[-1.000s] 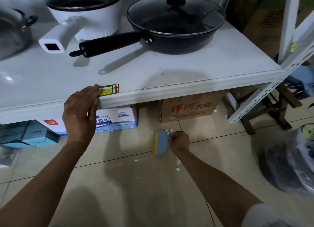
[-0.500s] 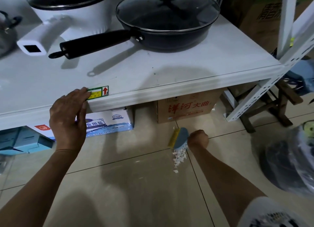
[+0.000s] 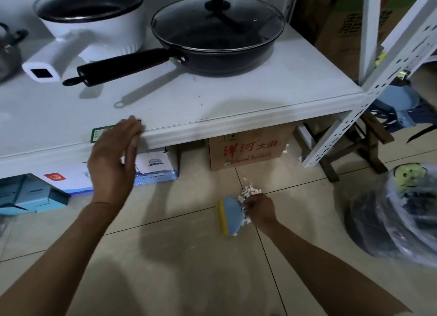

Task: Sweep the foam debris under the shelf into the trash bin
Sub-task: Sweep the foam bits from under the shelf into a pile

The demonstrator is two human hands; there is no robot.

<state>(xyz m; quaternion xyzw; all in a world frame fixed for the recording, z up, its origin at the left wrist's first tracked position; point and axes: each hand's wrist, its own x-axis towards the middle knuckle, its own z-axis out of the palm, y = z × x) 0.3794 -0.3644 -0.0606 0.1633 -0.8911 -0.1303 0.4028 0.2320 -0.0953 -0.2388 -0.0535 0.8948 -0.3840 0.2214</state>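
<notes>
Gripping a small blue brush (image 3: 233, 215) w/ yellow bristles, the right hand (image 3: 260, 209) sits low on the tiled floor (image 3: 189, 268), fingers curled round the brush's handle end. White foam debris (image 3: 250, 190) lies in a loose pile touching the brush's far end and the knuckles, just in front of the shelf (image 3: 212, 107) and near a brown carton (image 3: 248, 148) under it. Left hand (image 3: 113, 159) is by the shelf's front edge, fingers straight and together, blurred; contact w/ the edge can't be told. Black-bagged trash bin (image 3: 390, 216) stands well right of the debris.
</notes>
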